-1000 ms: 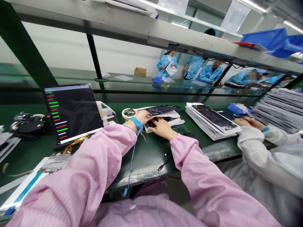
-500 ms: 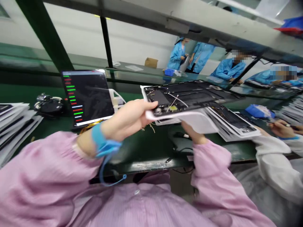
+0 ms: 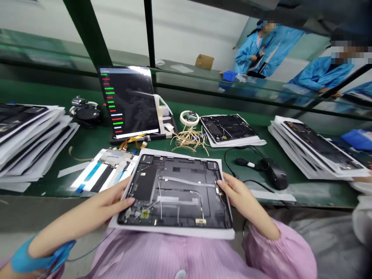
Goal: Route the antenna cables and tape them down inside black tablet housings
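Observation:
A black tablet back housing (image 3: 177, 192) with thin white cables lies on a white sheet (image 3: 174, 231), held flat at the near edge of the green bench, above my lap. My left hand (image 3: 114, 197) grips its left side, thumb on top. My right hand (image 3: 238, 195) grips its right side, fingers curled over the edge. A blue strap (image 3: 35, 257) is on my left wrist.
A lit tablet screen (image 3: 129, 102) stands on the green bench (image 3: 95, 141). Around it lie a second housing (image 3: 226, 128), loose cables (image 3: 190, 137), a tape roll (image 3: 188, 117), a black mouse (image 3: 274, 178), and stacks of housings at left (image 3: 26, 135) and right (image 3: 316, 149). Another person's sleeve (image 3: 362, 211) is at right.
Both hands lifted one housing with its sheet off the small pile on the bench and brought it down toward me. It now lies flat at the bench's near edge.

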`<state>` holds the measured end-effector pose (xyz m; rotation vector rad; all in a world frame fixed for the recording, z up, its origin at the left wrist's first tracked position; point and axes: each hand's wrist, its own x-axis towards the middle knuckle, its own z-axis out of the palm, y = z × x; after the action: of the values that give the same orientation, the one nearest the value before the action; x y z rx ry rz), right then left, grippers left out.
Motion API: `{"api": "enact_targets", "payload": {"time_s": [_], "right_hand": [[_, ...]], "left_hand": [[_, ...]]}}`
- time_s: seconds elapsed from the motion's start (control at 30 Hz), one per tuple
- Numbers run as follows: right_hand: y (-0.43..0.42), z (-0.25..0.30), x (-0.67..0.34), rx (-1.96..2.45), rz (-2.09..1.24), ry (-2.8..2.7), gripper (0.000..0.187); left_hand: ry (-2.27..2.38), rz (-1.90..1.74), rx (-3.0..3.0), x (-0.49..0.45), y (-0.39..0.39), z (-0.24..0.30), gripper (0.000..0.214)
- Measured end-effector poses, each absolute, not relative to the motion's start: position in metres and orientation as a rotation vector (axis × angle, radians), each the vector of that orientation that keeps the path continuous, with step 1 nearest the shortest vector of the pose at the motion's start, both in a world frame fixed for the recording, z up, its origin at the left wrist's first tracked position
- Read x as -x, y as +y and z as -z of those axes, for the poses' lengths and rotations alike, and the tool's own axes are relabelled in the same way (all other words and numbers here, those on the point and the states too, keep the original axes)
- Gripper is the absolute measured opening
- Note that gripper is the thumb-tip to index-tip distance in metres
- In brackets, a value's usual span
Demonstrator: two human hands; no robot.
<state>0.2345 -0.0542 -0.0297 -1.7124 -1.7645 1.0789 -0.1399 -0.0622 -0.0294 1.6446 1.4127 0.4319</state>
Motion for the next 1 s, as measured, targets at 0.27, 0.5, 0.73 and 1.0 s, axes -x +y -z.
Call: {"api": "enact_targets", "payload": {"time_s": [0.27, 0.5, 0.73, 1.0], "right_hand": [[-0.042, 0.012, -0.203, 2.037, -0.217, -2.052, 0.041], [-0.022, 0.014, -0.128, 1.484, -0.392, -2.549, 0.011], [-0.037, 0.014, -0.134, 1.500, -0.342, -2.527, 0.010], [-0.056, -0.001, -0.175, 1.370, -0.874, -1.698, 0.023]], "left_hand": [[1.686, -0.075, -2.043, 0.118, -0.059, -0.001, 0.056], [1.252, -0.205, -2.340, 0.052, -0.014, 0.001, 0.024], [1.074, -0.202, -2.237, 0.044, 0.003, -0.010, 0.004], [0.794, -0.529, -1.511, -0.001, 0.005, -0.029, 0.021]]}}
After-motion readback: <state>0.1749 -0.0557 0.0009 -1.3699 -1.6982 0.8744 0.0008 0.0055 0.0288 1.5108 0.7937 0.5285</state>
